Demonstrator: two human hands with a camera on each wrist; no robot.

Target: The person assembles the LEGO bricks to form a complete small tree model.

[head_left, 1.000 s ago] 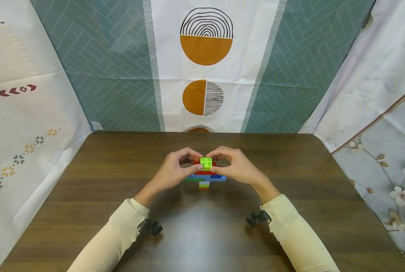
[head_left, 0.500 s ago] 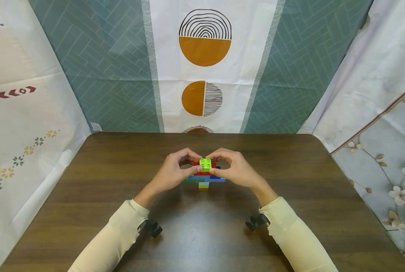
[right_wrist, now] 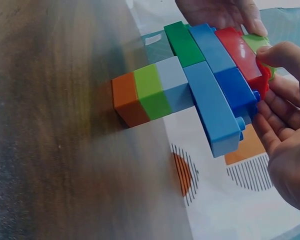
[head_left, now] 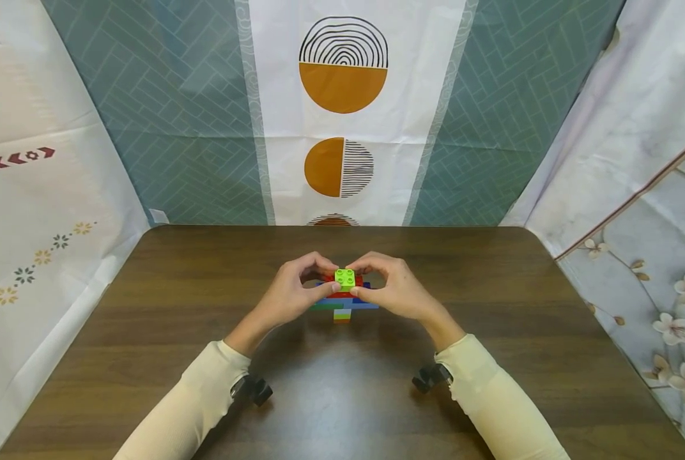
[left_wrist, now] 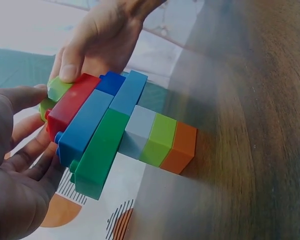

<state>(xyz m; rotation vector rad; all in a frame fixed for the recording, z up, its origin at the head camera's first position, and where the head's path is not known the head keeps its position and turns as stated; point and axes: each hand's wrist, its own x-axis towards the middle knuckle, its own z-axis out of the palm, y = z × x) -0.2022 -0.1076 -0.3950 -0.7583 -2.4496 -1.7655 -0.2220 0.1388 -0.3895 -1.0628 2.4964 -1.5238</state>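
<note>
In the head view a lime green brick (head_left: 345, 279) with studs sits on top of a stacked brick model at the middle of the table. My left hand (head_left: 291, 287) pinches it from the left with thumb and fingers; my right hand (head_left: 397, 289) pinches it from the right. Below it come a red brick (left_wrist: 72, 102), a layer with a dark blue brick (right_wrist: 235, 87), and a layer with a green brick (left_wrist: 101, 152) beside a light blue one (right_wrist: 212, 107). A narrow stem of pale grey, lime and orange bricks (left_wrist: 180, 147) stands upright on the table.
The dark wooden table (head_left: 469, 268) spreads around the model. A patterned cloth (head_left: 204, 128) hangs behind its far edge, with light cloths (head_left: 38, 255) at the sides. A small black camera (head_left: 253, 390) is worn at each wrist.
Both hands keep the same pinch on the lime brick, and the model stays standing. The whole head view has drifted slightly left and down.
</note>
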